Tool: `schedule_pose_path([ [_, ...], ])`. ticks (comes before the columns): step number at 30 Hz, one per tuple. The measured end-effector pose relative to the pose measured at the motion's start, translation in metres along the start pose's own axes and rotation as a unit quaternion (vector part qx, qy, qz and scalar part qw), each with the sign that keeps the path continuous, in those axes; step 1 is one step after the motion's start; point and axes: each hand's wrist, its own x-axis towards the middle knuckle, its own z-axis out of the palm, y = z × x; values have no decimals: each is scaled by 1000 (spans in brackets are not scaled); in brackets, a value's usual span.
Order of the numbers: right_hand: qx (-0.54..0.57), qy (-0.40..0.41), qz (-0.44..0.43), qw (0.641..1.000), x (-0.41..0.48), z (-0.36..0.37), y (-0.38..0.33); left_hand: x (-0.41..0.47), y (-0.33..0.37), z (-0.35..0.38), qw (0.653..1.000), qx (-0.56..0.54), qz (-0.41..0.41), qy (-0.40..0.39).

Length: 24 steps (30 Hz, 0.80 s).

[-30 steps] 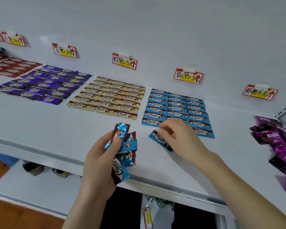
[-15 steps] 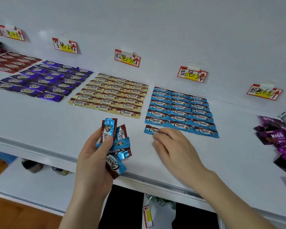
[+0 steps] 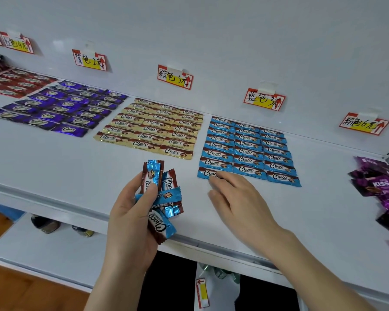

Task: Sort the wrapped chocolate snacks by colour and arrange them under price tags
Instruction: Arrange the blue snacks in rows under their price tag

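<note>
- The white shelf [image 3: 54,167] is lined with blue rows [image 3: 248,151] under a price tag [image 3: 264,100].
- A bundle of blue snacks [image 3: 160,198] is gripped by the left hand [image 3: 130,225].
- One blue snack [image 3: 205,173], at the rows' near-left corner, is pressed by straight fingers of the right hand [image 3: 238,203].

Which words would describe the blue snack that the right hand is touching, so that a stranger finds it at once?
On the white shelf, find the block of blue snacks below its price tag. The snack lies at the block's near left corner. It alone begins a new front row, and the right hand has its fingertips on it.
</note>
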Motion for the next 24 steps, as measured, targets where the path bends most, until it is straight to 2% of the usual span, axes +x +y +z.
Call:
schedule_pose_path([
  [6,4,-4,0,1000,1,2,0,1,-1,0,1000,1,1,4],
  [16,3,46,17,999,-5,-1,-4,1,-1,-1,1000,3,1,-7],
  [24,-12,14,14,1000,-2,-1,-3,1,-1,-1,1000,3,2,-7],
])
